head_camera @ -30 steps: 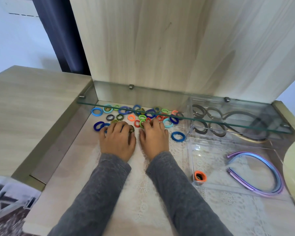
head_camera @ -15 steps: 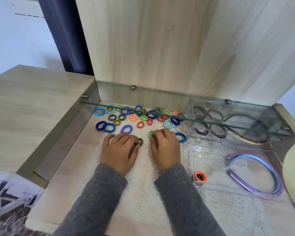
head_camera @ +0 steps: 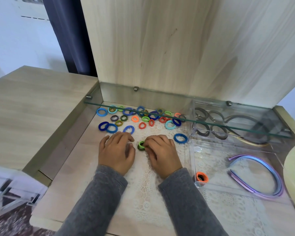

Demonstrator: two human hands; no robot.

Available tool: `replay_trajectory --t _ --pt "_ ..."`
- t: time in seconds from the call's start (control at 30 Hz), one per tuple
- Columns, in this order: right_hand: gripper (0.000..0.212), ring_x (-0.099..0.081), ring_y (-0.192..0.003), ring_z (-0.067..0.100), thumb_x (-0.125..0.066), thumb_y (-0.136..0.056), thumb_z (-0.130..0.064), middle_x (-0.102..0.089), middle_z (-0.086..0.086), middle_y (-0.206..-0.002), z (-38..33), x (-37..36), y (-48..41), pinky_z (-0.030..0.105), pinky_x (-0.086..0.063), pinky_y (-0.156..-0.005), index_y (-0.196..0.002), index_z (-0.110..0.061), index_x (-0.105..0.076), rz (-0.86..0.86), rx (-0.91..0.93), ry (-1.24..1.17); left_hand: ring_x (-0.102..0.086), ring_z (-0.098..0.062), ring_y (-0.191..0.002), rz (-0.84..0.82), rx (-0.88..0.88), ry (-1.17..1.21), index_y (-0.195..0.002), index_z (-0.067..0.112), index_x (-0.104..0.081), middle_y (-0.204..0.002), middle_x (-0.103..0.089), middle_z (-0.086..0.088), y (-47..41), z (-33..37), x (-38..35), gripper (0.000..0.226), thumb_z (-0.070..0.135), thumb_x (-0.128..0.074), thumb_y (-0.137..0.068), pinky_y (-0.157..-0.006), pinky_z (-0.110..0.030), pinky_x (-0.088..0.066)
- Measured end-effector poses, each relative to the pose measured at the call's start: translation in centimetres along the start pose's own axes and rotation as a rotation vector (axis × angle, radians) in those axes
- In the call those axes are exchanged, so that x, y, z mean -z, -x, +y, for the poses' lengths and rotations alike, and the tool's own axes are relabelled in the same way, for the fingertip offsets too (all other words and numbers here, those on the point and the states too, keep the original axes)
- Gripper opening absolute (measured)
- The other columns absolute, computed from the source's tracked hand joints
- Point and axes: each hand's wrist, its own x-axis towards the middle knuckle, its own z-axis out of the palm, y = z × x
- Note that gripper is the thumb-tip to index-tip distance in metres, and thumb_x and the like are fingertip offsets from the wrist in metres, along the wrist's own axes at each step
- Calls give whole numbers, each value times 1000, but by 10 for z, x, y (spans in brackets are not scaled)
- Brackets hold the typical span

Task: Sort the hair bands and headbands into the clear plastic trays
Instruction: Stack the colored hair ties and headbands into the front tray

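Green hair bands (head_camera: 141, 144) — pinched between fingers of right hand (head_camera: 163, 155).

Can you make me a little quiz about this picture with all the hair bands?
1. True or false: the orange hair band lies in the front clear tray, the same tray as the headbands.
2. Pick one: what does the right hand pinch?
A. a purple headband
B. a small green and black stack of hair bands
C. nothing at all
3. Fill the gap: the rear tray sits under the ____ shelf.

Key: 1 true; 2 B; 3 glass.
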Motion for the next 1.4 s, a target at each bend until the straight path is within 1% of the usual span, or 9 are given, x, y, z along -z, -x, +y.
replay_trajectory --t 0.13,0.3,0.43,0.63,0.77,0.87,1.1,1.3,1.4 --pt "22 -55 -95 16 -67 -78 -6 -64 -9 -100 -3 -1 -2 30 -33 -77 -95 -20 -63 0 44 94 -54 -15 -112 -15 117 -14 -102 28 -59 -113 -61 10 -2 -2 1 19 23 -57 -83 -102 -35 -30" --pt "29 -54 -98 15 -71 -74 -4 -64 -11 -101 -2 -1 -3 30 -31 -79 -95 -22 -63 -8 53 119 -53 -17 -113 -22 168 -36 -105 26 -60 -117 -60 7 -2 0 3 23 22 -59 -82 -100 -36 -31" --pt "33 -54 -100 15 -66 -72 -2 -64 -12 -103 -5 2 -1 34 -35 -81 -97 -24 -63 -32 24 106 -51 -16 -118 -42 198 -48 -110 27 -58 -122 -58 7 -3 0 3 25 24 -56 -85 -102 -35 -30" --pt "41 -51 -106 20 -53 -74 -2 -60 -2 -113 -3 2 -10 38 -39 -84 -111 -18 -62 34 -178 62 -48 -16 -122 -42 219 -68 -116 27 -57 -131 -55 6 -6 -1 4 29 27 -53 -88 -104 -38 -29" --pt "57 -45 -114 26 -49 -85 -6 -51 5 -126 2 -8 -22 40 -37 -90 -140 -20 -42 -109 -336 183 -49 -17 -121 -34 202 -132 -120 27 -57 -130 -56 6 -14 -6 4 31 30 -52 -89 -100 -39 -31" --pt "60 -38 -118 24 -43 -92 -14 -42 4 -132 6 -13 -33 39 -35 -94 -148 -27 -26 -190 -378 232 -50 -17 -120 -40 196 -169 -125 26 -55 -131 -56 5 -24 -11 1 34 31 -50 -91 -99 -40 -32" --pt "39 -42 -119 27 -44 -95 -24 -45 7 -136 13 -22 -45 44 -40 -92 -134 -24 -48 -114 -411 202 -49 -19 -119 -40 230 -200 -125 26 -56 -129 -57 4 -48 -23 -2 32 31 -44 -95 -96 -40 -31" --pt "16 -54 -90 25 -57 -91 -26 -61 5 -103 16 -22 -40 39 -47 -72 -99 -14 -64 49 -370 164 -49 -20 -116 -44 191 -216 -123 34 -59 -126 -59 6 -49 -24 -4 31 32 -46 -95 -91 -40 -32" --pt "11 -55 -83 26 -61 -88 -21 -61 7 -94 16 -24 -39 39 -49 -67 -93 -12 -66 82 -347 158 -50 -20 -113 -33 216 -210 -117 32 -60 -122 -60 7 -48 -25 -4 27 34 -48 -93 -90 -39 -33"
